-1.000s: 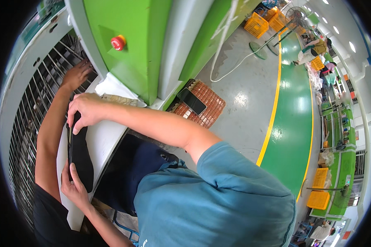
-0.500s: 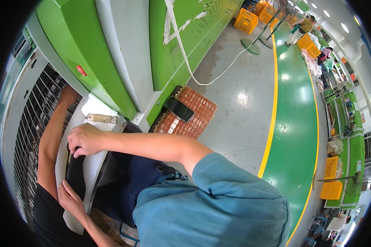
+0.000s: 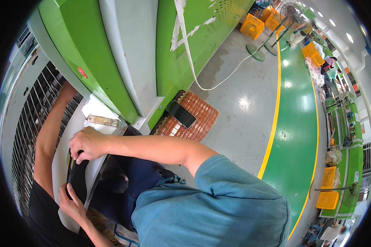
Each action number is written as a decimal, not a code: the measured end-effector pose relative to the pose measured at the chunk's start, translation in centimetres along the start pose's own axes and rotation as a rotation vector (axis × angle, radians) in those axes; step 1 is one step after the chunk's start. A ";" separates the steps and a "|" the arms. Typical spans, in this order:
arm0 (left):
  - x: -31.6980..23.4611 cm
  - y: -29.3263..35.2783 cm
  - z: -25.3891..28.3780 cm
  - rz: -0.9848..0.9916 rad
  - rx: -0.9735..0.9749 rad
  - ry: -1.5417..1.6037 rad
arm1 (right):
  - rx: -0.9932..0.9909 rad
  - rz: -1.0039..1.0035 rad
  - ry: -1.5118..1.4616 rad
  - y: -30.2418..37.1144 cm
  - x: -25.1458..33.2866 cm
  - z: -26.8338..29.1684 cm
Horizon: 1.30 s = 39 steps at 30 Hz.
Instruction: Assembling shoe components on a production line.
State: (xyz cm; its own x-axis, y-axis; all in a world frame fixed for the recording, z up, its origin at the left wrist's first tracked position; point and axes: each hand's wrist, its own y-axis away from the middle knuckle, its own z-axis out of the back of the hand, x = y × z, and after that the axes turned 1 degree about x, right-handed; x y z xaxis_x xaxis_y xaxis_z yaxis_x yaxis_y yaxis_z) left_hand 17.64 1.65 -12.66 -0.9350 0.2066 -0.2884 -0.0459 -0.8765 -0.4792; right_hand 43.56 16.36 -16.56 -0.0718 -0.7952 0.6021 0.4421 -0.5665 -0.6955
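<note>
My right hand (image 3: 86,145), at the end of a teal-sleeved arm, is closed in a pinch on the far end of a long black piece (image 3: 79,178). The piece looks soft and lies on a white curved ledge (image 3: 95,164); its exact kind I cannot make out. My left hand (image 3: 73,203) grips the near end of it, thumb along the top and fingers at the left side. Further left, another person's bare arm (image 3: 47,138), from a black sleeve, reaches between the metal rods (image 3: 31,129) of a machine; that hand is mostly hidden.
Beyond my right hand lie a tape-wrapped bar (image 3: 102,120) and a white cloth (image 3: 95,106). A green machine panel (image 3: 86,61) rises ahead. A phone (image 3: 181,114) rests on a brown woven mat (image 3: 196,119). A white cable (image 3: 189,61) hangs down to the grey floor.
The view has shifted slightly. Both hands stay on the black piece, and the thumb of my left hand stands a little further from its fingers. The other person's arm remains among the rods.
</note>
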 end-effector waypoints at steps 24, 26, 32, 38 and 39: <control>4.8 -1.5 -2.0 0.165 -0.031 0.459 | 0.010 -0.671 -0.474 -2.4 -0.6 -2.4; 5.8 -1.6 -2.2 0.153 -0.029 0.462 | 0.012 -0.666 -0.465 -2.4 0.0 -2.7; 5.5 -2.4 -1.8 0.162 -0.014 0.455 | 0.010 -0.709 -0.423 -1.6 0.5 -2.0; 6.0 -3.4 -2.3 0.102 -0.038 0.406 | -0.096 -0.704 -0.416 -1.4 1.8 -1.9; 6.4 -3.0 -2.0 0.104 -0.058 0.422 | -0.107 -0.714 -0.480 -1.6 2.1 -2.5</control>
State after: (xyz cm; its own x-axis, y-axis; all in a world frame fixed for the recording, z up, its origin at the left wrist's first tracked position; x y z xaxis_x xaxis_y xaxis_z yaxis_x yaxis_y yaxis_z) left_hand 12.53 6.46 -14.73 -0.7072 0.2885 -0.6455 0.0723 -0.8787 -0.4719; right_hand 40.50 15.02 -15.15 0.0956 -0.0778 0.9924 0.3466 -0.9319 -0.1065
